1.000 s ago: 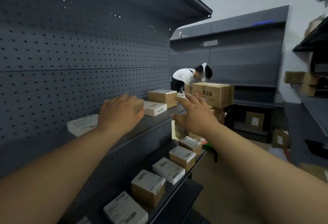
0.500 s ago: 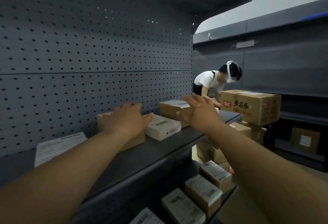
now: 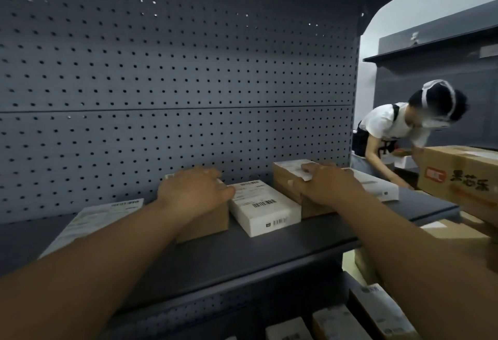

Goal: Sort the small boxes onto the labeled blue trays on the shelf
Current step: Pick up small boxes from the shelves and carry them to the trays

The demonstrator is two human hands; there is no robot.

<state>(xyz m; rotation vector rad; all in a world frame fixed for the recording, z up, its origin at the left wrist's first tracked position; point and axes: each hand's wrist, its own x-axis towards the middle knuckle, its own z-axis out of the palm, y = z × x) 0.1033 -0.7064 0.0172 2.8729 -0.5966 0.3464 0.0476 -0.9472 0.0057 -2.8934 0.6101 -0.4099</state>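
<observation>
Right hand [image 3: 328, 186], hovering a moment ago, is now lying flat-fingered on the labelled brown carton [image 3: 287, 178] directly beneath it. Left hand [image 3: 194, 194] is still draping over the plain brown carton [image 3: 207, 222], and I cannot tell whether it is gripping. Both cartons are running lengthwise away toward the pegboard [image 3: 188, 70], with the white barcoded box [image 3: 265, 209] sitting between the hands.

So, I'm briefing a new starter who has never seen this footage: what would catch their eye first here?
Two bare arms stretch in from the bottom edge, the left hand laid on the left brown box and the right hand on the right brown box. A white barcoded box sits between them on the dark shelf. At the right, a person in a white shirt bends beyond a large carton.
</observation>
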